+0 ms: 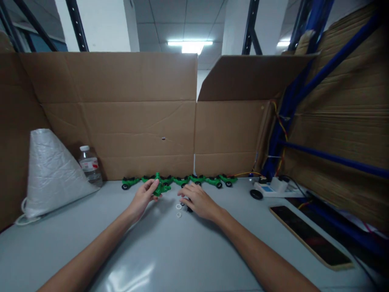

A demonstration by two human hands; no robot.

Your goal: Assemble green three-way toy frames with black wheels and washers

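Note:
My left hand (143,197) is closed on a green plastic toy body (160,189), held a little above the table with its parts pointing up and to the right. To the right of it, my right hand (199,201) reaches down over small loose parts, fingers bent and apart. Beside its fingertips lie a white ring (178,207) and a second white ring (179,215). A small black part (189,209) shows under the right hand, mostly covered; whether the fingers touch it is unclear. Behind both hands stands a row of several green toy vehicles (215,182) with black wheels.
A cardboard wall (136,134) closes off the back. On the left are a silvery bag (54,178) and a water bottle (90,166). On the right lie a black ring (256,194), a power strip (278,187) with cables, and a phone (310,235).

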